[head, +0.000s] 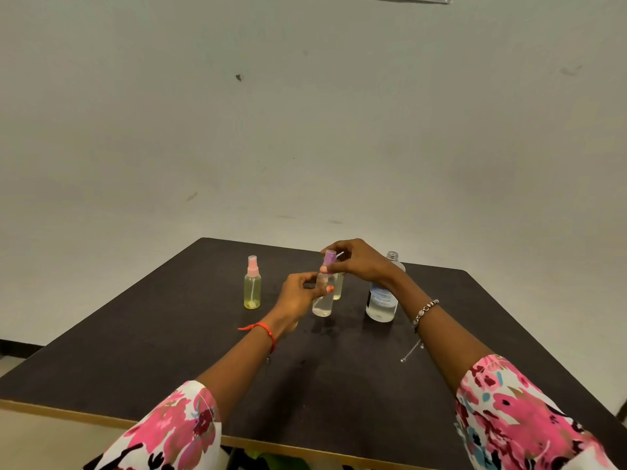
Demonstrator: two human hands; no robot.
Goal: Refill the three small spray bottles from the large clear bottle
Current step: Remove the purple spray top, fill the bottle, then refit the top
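From the head camera, a dark table (142, 337) stands against a pale wall, and the bottles are grouped toward its far middle. The left hand (298, 298) curls round a clear small spray bottle (322, 305) that stands upright on the tabletop with clear liquid in its lower part. The right hand (359, 262) pinches the purple spray head (329, 260) at that bottle's neck; whether the head is fully seated I cannot tell. At nine o'clock from the held bottle, well apart, a yellow-green spray bottle (252, 290) stands upright with a pink spray head on and its dip tube showing through the tinted wall; its fill level is hard to read. Just behind the held bottle, at one o'clock, a third small bottle (338, 288) with a yellowish tint is mostly hidden. At three o'clock stands the large clear bottle (381, 301), labelled, its threaded neck uncapped, holding clear liquid.
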